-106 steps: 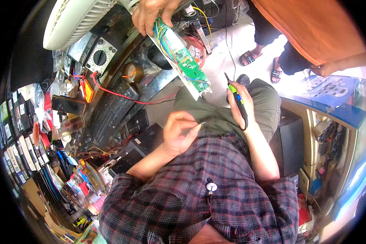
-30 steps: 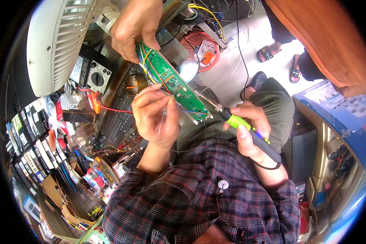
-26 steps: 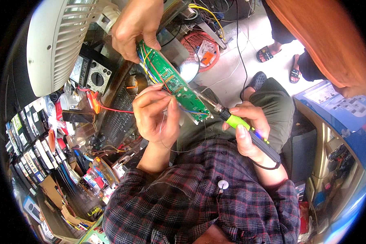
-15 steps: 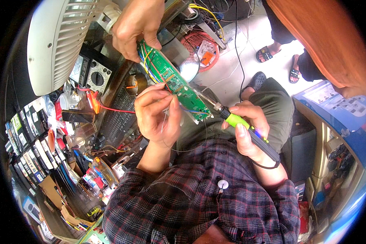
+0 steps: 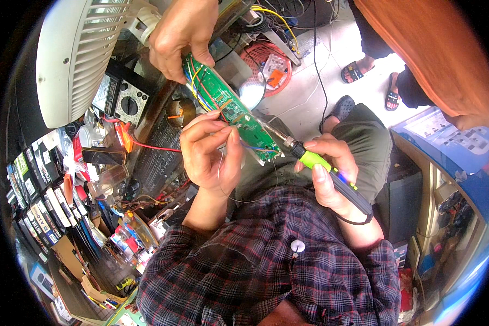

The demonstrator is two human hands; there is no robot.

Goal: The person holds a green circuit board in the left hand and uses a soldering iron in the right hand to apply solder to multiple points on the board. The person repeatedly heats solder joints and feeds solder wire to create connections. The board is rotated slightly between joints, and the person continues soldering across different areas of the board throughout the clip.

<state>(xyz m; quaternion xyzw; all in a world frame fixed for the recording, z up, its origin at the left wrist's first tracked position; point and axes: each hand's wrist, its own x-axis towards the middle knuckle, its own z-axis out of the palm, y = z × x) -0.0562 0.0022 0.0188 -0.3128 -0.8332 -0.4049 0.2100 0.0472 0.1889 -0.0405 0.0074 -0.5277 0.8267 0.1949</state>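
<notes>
A long green circuit board (image 5: 218, 92) with coloured wires slants across the middle. Another person's hand (image 5: 182, 41) grips its far end. My right hand (image 5: 331, 168) is wrapped round a soldering iron (image 5: 312, 159) with a lime-green and black handle; its metal tip reaches over the board's near half, and whether it touches cannot be made out. Close against the board's left edge, my left hand (image 5: 212, 152) pinches a thin strand of solder wire (image 5: 218, 173), which loops loosely below the board. The fingertips partly hide the strand's end.
A white fan (image 5: 73, 60) stands at the far left, with a multimeter (image 5: 129, 103) beside it. Beyond the board is a red plastic basket (image 5: 290, 73). A person in orange (image 5: 434, 49) stands at the far right. Boxes (image 5: 41, 214) and loose parts crowd the left side.
My right hand and the soldering iron have shifted very slightly to the left. My left hand and the other person's grip on the board look nearly the same.
</notes>
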